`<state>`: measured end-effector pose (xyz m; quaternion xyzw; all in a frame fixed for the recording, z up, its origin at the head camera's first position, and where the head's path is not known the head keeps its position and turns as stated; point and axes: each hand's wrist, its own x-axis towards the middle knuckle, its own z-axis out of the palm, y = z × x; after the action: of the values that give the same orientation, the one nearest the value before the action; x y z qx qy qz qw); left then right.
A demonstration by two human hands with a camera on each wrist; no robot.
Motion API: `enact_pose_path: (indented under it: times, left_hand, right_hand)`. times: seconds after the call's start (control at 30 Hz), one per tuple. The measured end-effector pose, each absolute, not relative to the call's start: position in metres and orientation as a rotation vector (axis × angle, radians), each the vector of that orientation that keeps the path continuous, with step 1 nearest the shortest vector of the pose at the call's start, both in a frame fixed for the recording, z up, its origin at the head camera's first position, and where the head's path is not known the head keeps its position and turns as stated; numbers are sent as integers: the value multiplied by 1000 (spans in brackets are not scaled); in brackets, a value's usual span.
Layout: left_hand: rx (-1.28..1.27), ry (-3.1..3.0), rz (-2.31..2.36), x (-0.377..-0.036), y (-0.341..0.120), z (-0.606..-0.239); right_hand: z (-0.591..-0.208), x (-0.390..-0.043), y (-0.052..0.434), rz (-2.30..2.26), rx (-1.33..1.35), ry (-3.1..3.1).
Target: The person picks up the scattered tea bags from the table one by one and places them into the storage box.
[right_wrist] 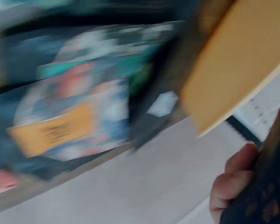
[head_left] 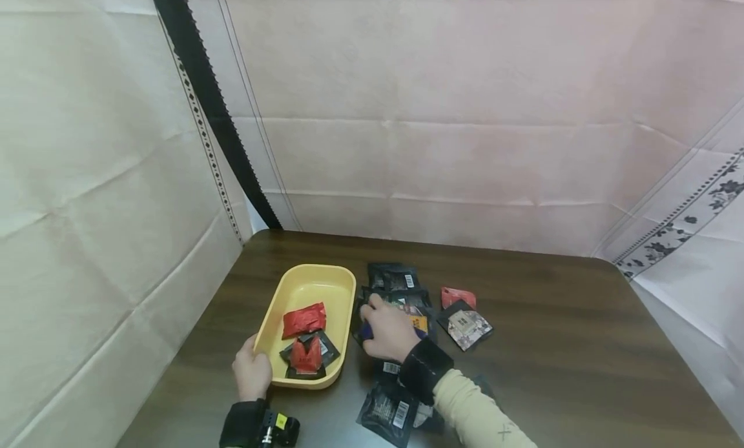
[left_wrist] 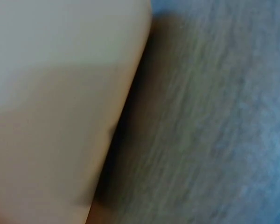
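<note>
- Sorting looks partly done, by my reckoning: a few packets already lie in the yellow tray [head_left: 308,286], while most remain spread on the bench [head_left: 552,345] to its right.
- Inside the tray sit a red packet [head_left: 304,319] and, nearer the front wall, a dark packet with a red one on top [head_left: 308,356].
- Left hand [head_left: 252,372] holds the tray's near corner, fingers wrapped over the rim.
- Right hand [head_left: 388,332] is down on the dark packets [head_left: 401,293] just beside the tray, fingers curled round a dark packet [right_wrist: 261,186], as the blurred wrist view shows.
- Left outside: a red packet [head_left: 458,297], a patterned packet [head_left: 465,325] touching it, and more dark ones [head_left: 388,409] near the forearm.
</note>
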<state>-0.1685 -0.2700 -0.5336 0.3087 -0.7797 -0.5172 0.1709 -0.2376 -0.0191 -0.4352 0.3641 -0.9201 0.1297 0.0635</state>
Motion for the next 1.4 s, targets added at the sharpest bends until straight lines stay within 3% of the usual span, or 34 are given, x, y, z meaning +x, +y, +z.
enact_pose_path:
  times: [0.23, 0.67, 1.0, 1.4]
  left_hand:
    - [839, -2264, -1542, -155, -249, -509]
    - [744, -2299, -1452, -153, -242, -509]
    - [702, -2256, -1403, -156, -247, -503]
    - [760, -2232, -1383, -153, -264, -498]
  right_hand:
    - [-435, -223, -62, 299, 1201, -2783]
    - [-440, -200, -112, 396, 1291, -2841]
    - [-432, -207, -104, 451, 1397, -2731]
    - [-439, -239, -35, 506, 1143, -2735]
